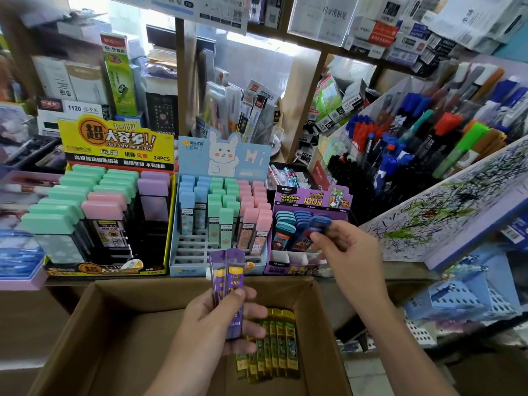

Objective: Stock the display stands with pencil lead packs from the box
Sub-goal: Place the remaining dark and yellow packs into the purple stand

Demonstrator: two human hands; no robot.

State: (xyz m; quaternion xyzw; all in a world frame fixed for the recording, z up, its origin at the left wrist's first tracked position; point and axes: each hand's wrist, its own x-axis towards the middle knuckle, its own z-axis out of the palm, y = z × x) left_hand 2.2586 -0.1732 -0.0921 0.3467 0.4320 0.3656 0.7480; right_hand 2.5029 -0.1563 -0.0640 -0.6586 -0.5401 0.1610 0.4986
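Cardboard box (120, 332) at 6 o'clock, flaps open, tucked right under the shelf edge so packs go straight up w/o a long reach. Yellow packs (274, 344) lie flat, side by side, on its floor at 5 o'clock, partly under the L hand. L hand (217, 318) hovers over box centre, fingers & thumb curled round two purple packs (228, 284), held upright w/ labels facing the person. Prob. a reserve, kept ready so the other hand can fill slots w/o dipping back into the box.

R hand (345, 247) at 3 o'clock, up over the shelf, pinches a blue-capped pack (317, 227) btwn thumb & fingertips, tilted, just over the purple stand (297, 271). Back rows there are filled and front slots look vacant, so I judge this pack is bound for the next free slot.

Beyond, at 12 o'clock: bunny stand (251, 158) w/ blue, green & pink packs, front rows bare. At 10 o'clock: yellow stand (114, 138), nearly full. Pens (445, 124) racked at 2 o'clock.
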